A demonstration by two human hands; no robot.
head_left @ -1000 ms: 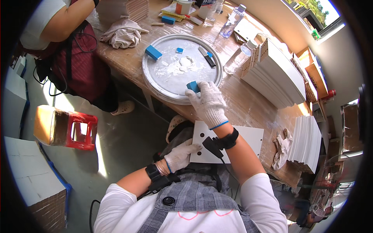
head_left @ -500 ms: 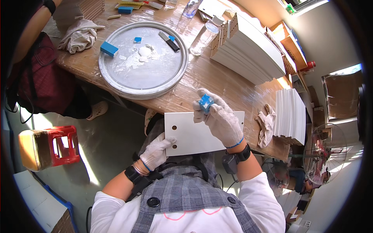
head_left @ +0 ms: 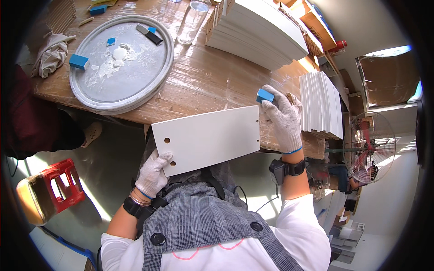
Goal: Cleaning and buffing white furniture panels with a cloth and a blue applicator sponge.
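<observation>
A white board (head_left: 208, 142) with holes near both ends lies tilted in front of me at the table edge. My left hand (head_left: 152, 176), in a white knit glove, grips its lower left corner, thumb on top by a hole. My right hand (head_left: 285, 122), gloved too, is beyond the board's right end, apart from it. A small blue foam block (head_left: 265, 95) is pinched between its thumb and fingers. To the upper left stands a round grey lid (head_left: 97, 103) bearing white paste (head_left: 120, 55), a putty knife (head_left: 149, 34) and blue scraps. Another blue block (head_left: 79, 62) rests on its rim.
White boards are stacked at the back (head_left: 260, 38) and right (head_left: 318, 106) of the table (head_left: 199, 81). A clear bottle (head_left: 192, 22) stands near the back stack. A crumpled cloth (head_left: 52, 56) lies far left. On the floor is a red stool (head_left: 68, 185); a fan (head_left: 368, 147) stands right.
My right hand has moved off the board to the right, with the foam block turned so its paste-smeared face is hidden. The board now shows uncovered. The whole view has shifted and turned.
</observation>
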